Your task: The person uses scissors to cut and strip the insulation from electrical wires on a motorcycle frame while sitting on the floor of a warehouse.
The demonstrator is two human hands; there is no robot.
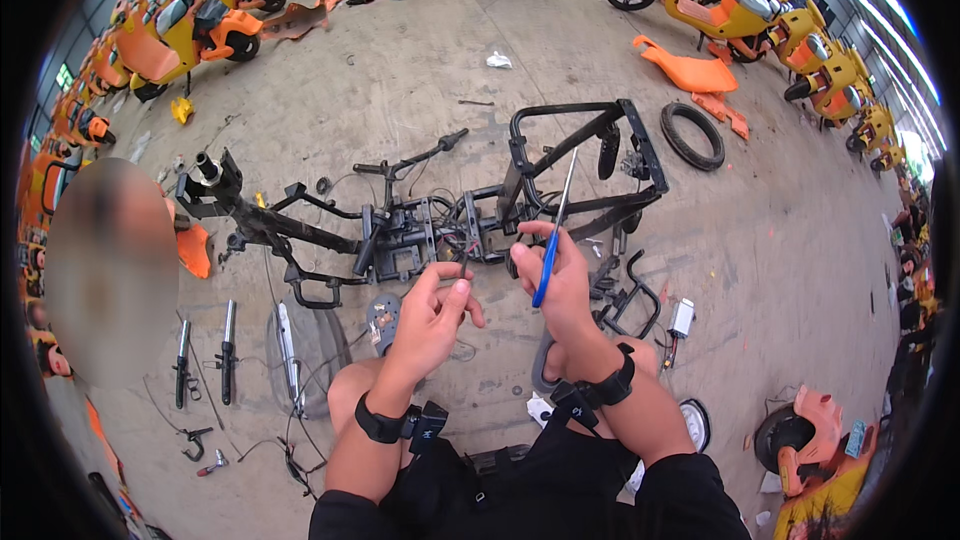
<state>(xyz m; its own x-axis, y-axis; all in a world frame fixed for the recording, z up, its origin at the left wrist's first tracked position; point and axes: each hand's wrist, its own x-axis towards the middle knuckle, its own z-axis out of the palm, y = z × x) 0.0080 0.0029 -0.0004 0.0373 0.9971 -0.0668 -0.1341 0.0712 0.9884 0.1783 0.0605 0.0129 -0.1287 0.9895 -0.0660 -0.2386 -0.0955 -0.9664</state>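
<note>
Maybe the blue screwdriver (546, 270) could slip and poke the wires (470, 244), because the right hand (566, 285) looks loose around it, above the black frame (645, 145) on the floor (400, 70). I can't tell if the left hand (428, 322) pinches anything.

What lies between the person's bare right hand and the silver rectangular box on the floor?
In the head view, a black bent-tube metal part shows between the bare right hand and the silver rectangular box.
</note>
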